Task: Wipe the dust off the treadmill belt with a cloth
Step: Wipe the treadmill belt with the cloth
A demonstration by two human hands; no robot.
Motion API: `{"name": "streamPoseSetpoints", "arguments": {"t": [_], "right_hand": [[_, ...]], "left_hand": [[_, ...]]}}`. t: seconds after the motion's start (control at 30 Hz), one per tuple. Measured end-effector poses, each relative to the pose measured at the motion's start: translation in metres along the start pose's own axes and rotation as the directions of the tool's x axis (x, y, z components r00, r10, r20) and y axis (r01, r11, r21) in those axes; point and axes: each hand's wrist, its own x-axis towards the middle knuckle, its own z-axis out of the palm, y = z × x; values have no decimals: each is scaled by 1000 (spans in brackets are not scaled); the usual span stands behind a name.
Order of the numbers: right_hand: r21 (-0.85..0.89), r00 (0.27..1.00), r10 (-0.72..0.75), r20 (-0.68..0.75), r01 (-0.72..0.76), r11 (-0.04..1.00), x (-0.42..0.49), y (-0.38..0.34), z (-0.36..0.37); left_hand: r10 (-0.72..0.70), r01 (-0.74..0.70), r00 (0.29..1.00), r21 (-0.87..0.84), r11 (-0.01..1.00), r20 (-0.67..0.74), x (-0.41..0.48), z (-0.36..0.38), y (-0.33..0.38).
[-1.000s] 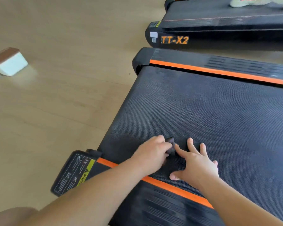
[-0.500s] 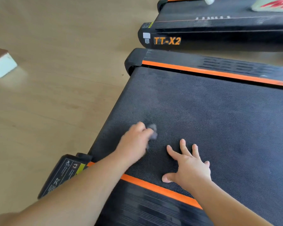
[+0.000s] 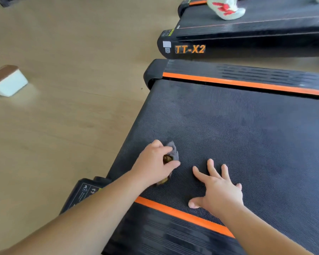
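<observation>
Cloth [image 3: 173, 151] gripped by left hand [image 3: 153, 163] on treadmill belt [image 3: 247, 133], right hand [image 3: 220, 193] flat beside; white box [image 3: 8, 84] apart.

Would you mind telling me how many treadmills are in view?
2: the near treadmill, being wiped, and the TT-X2 treadmill behind it; others may lie beyond the frame.

The left hand [image 3: 153, 162] now holds the cloth [image 3: 173, 151] apart from the right hand [image 3: 219, 192], no longer touching it, nearer the left edge of the belt [image 3: 228, 126]; more cloth shows. The shoe [image 3: 226, 8] on the far treadmill [image 3: 265, 24] sits farther left.
</observation>
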Motion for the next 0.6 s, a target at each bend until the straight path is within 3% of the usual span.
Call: {"name": "streamPoseSetpoints", "arguments": {"t": [0.2,0.3,0.33,0.37,0.43,0.47,0.6], "right_hand": [[-2,1000,5,3,-5,1000,-3,-3,-2],[2,1000,4,6,-4,1000,-3,-3,-3],[9,1000,4,3,-5,1000,-4,-2,-2],[18,1000,6,1,-6,1000,-4,-2,-2],[24,1000,6,6,-7,1000,-4,-3,-3],[20,1000,5,13,-6,1000,-4,-4,-4],[34,998,1,57,-3,999,-4,-2,-20]], "left_hand": [[-167,93,973,-392,915,-161,10,-30,16],[-261,120,956,-632,765,-134,12,-37,12],[-246,110,960,-632,767,-132,12,-36,8],[-199,90,969,-544,834,-144,12,-35,3],[-61,40,992,-193,980,-107,8,-28,-6],[-5,0,998,-74,997,-61,6,-22,-6],[185,-200,976,138,970,117,1,8,2]]}}
